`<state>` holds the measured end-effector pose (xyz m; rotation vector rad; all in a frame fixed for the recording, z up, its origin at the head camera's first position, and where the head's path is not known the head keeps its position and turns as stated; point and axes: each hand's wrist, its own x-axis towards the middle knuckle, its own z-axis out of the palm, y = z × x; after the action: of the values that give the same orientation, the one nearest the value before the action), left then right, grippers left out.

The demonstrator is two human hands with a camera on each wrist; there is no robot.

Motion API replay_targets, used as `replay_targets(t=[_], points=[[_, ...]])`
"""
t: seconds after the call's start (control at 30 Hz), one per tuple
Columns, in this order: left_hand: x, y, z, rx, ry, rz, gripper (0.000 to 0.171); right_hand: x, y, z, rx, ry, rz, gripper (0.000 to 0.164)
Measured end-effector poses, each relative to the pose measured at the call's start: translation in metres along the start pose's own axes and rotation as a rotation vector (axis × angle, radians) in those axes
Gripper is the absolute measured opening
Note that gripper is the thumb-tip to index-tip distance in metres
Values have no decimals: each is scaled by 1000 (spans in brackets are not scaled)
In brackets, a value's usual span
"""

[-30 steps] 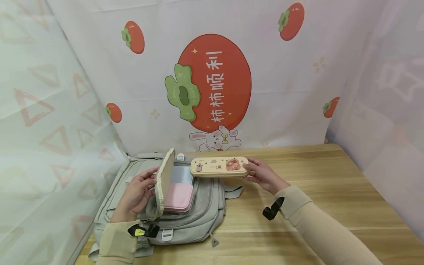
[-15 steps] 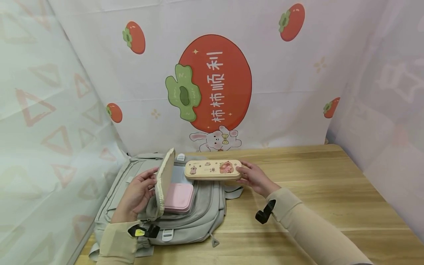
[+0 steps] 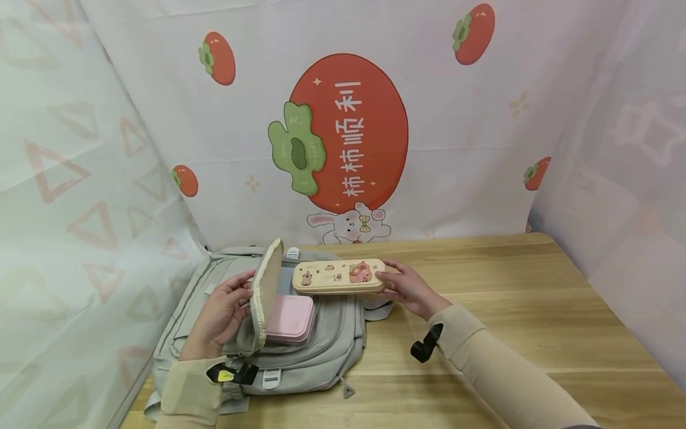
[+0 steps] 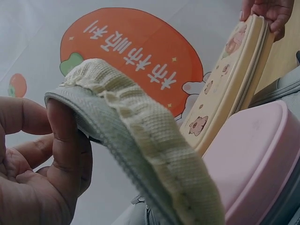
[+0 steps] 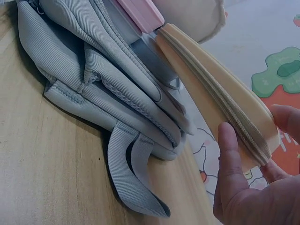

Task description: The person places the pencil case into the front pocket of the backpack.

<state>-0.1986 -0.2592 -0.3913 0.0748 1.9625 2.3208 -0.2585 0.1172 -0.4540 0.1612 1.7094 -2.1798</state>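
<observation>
A grey backpack lies on the table with its front compartment unzipped. My left hand holds up the compartment's flap; in the left wrist view, fingers curl around its zippered edge. My right hand grips the right end of a cream zippered pencil case decorated with cartoon figures. The case's left end is over the compartment opening, beside the raised flap. Inside the compartment sits a pink flat box on top of a bluish-grey flat item, mostly covered.
The wooden table extends to the right of the backpack. A strap loop hangs from the bag's side onto the wood. Printed cloth with persimmon drawings stands behind, and more cloth walls the left and right sides.
My right hand has carried the pencil case left and slightly toward me, bringing its end further over the open compartment. The left hand and flap have stayed in place.
</observation>
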Motion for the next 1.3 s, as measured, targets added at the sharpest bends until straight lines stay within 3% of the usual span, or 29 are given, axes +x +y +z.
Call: replay_targets(t=[0.27,0.67,0.97,1.3], points=[[1,2,0,-11,-2,-2,39,-1,0,2,-31,-78,6,58],[5,4,3,16,19,-17,36,-1,0,8,-155,-65,-25,54],[6,5,7,28,49,-34,36,1,3,19,-152,-75,-34,53],[3,8,11,61,59,8,37,3,3,31,-147,-56,-12,54]])
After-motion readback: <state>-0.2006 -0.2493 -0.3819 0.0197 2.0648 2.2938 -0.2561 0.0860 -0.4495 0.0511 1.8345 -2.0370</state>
